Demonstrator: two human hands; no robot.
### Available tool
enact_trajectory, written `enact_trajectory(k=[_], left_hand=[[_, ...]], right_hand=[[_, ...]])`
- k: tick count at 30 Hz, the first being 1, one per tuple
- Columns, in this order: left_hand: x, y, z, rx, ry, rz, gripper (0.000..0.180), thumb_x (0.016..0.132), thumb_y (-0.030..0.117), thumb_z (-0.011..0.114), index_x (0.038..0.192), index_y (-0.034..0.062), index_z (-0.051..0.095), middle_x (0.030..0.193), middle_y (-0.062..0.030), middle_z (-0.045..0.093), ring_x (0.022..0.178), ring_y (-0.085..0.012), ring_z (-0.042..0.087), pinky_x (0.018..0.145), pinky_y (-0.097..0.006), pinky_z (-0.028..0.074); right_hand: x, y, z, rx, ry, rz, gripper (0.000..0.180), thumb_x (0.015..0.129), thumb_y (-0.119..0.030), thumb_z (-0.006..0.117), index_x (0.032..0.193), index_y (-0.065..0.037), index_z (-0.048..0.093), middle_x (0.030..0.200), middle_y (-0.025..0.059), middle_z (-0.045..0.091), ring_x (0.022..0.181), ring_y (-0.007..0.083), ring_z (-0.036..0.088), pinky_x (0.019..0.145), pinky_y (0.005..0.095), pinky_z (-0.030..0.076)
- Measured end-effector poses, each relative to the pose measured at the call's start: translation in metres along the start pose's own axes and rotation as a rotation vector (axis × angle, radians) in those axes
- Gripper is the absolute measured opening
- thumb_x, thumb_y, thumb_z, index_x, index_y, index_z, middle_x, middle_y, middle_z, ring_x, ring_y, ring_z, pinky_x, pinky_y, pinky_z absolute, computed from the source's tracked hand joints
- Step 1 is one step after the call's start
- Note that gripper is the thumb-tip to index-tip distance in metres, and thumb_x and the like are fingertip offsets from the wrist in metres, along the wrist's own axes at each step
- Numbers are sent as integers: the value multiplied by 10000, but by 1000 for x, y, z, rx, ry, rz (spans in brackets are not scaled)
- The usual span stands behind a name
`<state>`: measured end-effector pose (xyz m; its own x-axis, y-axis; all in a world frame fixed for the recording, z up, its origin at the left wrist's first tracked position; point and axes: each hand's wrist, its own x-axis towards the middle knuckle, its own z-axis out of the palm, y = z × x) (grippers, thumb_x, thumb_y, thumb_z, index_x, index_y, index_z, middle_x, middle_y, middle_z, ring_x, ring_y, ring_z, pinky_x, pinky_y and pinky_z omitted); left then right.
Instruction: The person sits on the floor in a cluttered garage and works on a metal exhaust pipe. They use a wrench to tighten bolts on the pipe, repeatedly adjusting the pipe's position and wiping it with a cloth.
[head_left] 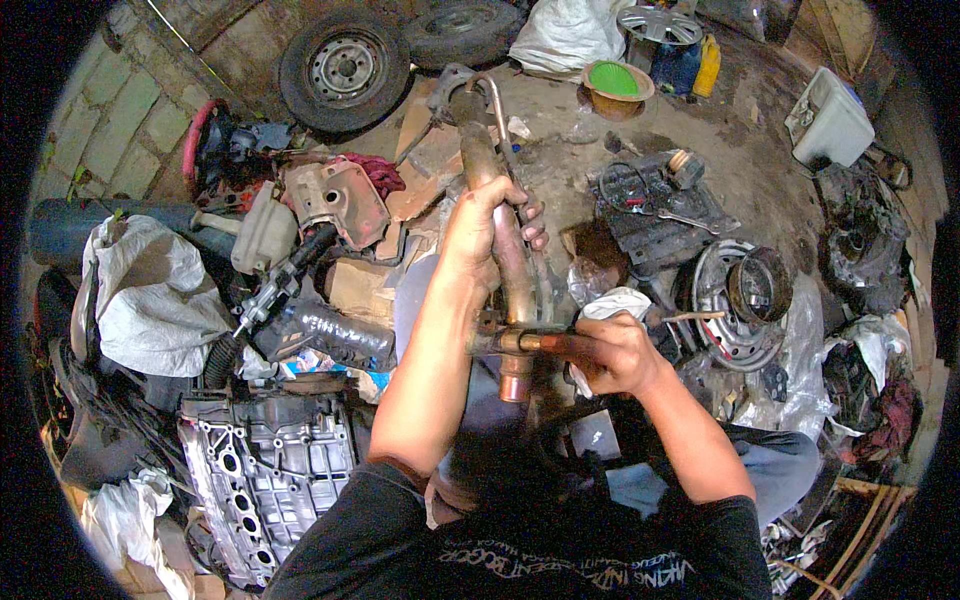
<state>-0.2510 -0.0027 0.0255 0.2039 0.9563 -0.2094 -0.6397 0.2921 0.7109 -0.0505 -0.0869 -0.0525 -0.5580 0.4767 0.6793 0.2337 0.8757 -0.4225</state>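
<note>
While you sit on the dirt floor [740, 170], you hold a rusty pipe [500, 230] up in front of you.
Your left hand [480, 225] wraps tight around the pipe to keep it steady. Your right hand [612, 352] grips its lower end with a white rag [612, 303]. Around you lie a tire [344, 68], an engine part [265, 475] and junk.

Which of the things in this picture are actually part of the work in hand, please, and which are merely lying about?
In hand:
- rusty bent metal pipe, gripped by the left hand
- white rag at the right hand, which grips the pipe's side branch

Lying about:
- black tyre on a steel rim
- grey aluminium engine casting
- shiny wheel rim
- white plastic canister
</note>
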Motion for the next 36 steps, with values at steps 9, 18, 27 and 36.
enact_trajectory(k=[9,18,27,36], left_hand=[[7,1,-8,109,177,178,173,791,204,573,819,71,465,687,-68,459,543,-190,437,526,-351,397],[5,0,5,139,196,218,124,781,114,545,782,27,455,662,-88,473,495,-197,456,472,-346,407],[10,-1,2,62,202,338,118,746,58,551,758,11,444,636,-101,474,457,-198,449,432,-353,406],[5,13,-7,22,80,148,132,713,74,558,785,52,450,658,-71,450,527,-184,439,481,-346,409]], right_hand=[[25,-27,-3,261,-9,359,457,747,-30,695,1192,-95,612,1135,131,645,949,316,664,779,379,552],[37,-43,4,302,-23,474,337,809,-35,657,1144,-61,636,1094,106,675,953,277,672,815,359,541],[55,-67,-12,595,84,790,210,869,-49,610,1071,-9,649,805,90,675,649,133,633,608,267,506],[46,-57,-13,166,75,342,263,812,-38,630,1062,-102,680,961,95,701,729,262,682,648,342,557]])
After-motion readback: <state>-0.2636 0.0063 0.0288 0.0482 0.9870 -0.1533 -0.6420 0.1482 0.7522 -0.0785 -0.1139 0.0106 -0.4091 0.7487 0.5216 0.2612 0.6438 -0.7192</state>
